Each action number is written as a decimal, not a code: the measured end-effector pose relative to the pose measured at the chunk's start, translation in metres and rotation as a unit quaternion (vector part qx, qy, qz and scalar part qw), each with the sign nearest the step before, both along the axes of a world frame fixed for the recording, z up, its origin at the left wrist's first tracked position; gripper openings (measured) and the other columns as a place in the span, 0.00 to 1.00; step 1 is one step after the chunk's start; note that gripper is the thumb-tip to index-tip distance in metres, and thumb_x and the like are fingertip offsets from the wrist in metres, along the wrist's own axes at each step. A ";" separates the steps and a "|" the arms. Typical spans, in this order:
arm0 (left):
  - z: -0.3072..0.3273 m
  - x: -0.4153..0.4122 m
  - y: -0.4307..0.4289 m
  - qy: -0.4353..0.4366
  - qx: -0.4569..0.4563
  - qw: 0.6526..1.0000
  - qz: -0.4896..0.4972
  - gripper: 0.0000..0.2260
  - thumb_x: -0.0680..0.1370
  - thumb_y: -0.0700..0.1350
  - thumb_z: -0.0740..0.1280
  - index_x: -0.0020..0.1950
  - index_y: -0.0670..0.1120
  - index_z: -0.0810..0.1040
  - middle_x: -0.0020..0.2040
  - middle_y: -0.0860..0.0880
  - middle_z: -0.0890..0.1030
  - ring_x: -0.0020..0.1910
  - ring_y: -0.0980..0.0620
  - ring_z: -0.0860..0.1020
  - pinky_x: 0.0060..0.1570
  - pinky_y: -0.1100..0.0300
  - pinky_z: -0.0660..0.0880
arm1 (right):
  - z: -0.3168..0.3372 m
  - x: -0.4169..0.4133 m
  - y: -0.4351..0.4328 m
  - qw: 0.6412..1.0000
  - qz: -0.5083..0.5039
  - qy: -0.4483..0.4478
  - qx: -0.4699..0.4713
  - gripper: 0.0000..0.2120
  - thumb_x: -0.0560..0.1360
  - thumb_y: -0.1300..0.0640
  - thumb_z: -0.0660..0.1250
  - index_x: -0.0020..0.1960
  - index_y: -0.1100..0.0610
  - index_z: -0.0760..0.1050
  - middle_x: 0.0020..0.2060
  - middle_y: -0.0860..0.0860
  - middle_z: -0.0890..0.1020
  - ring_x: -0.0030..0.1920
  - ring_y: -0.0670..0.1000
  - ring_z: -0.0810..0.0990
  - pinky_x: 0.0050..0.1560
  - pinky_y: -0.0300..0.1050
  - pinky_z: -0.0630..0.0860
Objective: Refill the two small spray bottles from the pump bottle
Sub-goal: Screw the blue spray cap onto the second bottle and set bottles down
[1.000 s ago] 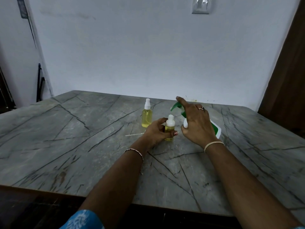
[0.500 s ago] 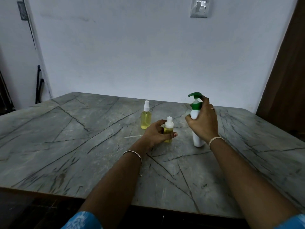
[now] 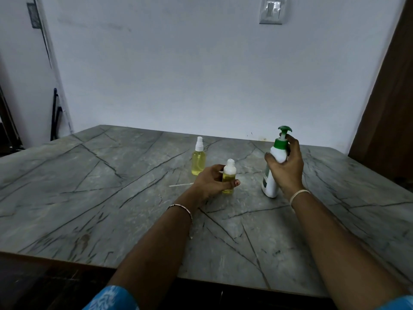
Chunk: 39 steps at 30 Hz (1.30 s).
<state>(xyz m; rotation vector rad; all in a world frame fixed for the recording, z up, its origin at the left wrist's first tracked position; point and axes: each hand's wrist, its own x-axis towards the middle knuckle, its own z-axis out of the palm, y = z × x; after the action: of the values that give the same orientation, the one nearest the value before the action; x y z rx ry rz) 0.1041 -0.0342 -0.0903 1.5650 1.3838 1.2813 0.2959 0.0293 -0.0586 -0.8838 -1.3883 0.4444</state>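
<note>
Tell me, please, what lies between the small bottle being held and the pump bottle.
Only bare table, in the head view. The left hand grips the small bottle, its thumb tip poking into the gap; the right hand holds the pump bottle.

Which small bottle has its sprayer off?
The nearer small bottle, held by the left hand: its neck is bare. The farther small bottle has its white spray head on.
</note>
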 end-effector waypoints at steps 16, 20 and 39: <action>0.004 0.000 -0.006 0.025 0.009 0.999 0.018 0.20 0.69 0.44 0.76 0.59 0.42 0.77 0.54 0.44 0.83 0.54 0.49 0.81 0.59 0.51 0.77 | 0.010 -0.004 -0.015 0.973 -0.188 0.036 0.126 0.33 0.70 0.48 0.67 0.71 0.55 0.62 0.67 0.52 0.69 0.68 0.53 0.65 0.67 0.58 0.62; 0.007 0.001 -0.013 0.017 0.010 1.000 0.016 0.19 0.70 0.42 0.76 0.59 0.41 0.77 0.55 0.43 0.82 0.55 0.48 0.81 0.59 0.53 0.77 | 0.019 -0.014 -0.031 0.955 -0.243 -0.027 0.166 0.27 0.69 0.52 0.66 0.66 0.52 0.64 0.64 0.54 0.70 0.65 0.54 0.68 0.62 0.58 0.61; 0.024 -0.040 -0.067 0.010 -0.065 0.998 -0.015 0.17 0.69 0.39 0.76 0.56 0.45 0.79 0.51 0.49 0.84 0.51 0.54 0.81 0.50 0.63 0.78 | -0.008 -0.053 -0.051 0.886 0.214 -0.397 -0.105 0.23 0.75 0.61 0.68 0.69 0.54 0.69 0.67 0.52 0.73 0.68 0.51 0.70 0.59 0.33 0.63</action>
<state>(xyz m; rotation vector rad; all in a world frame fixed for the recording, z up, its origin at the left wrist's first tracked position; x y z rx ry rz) 0.0642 -0.1014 -0.0661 1.5079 1.4213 1.1371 0.2430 -0.0218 -0.0664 -0.9808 -2.3549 0.6085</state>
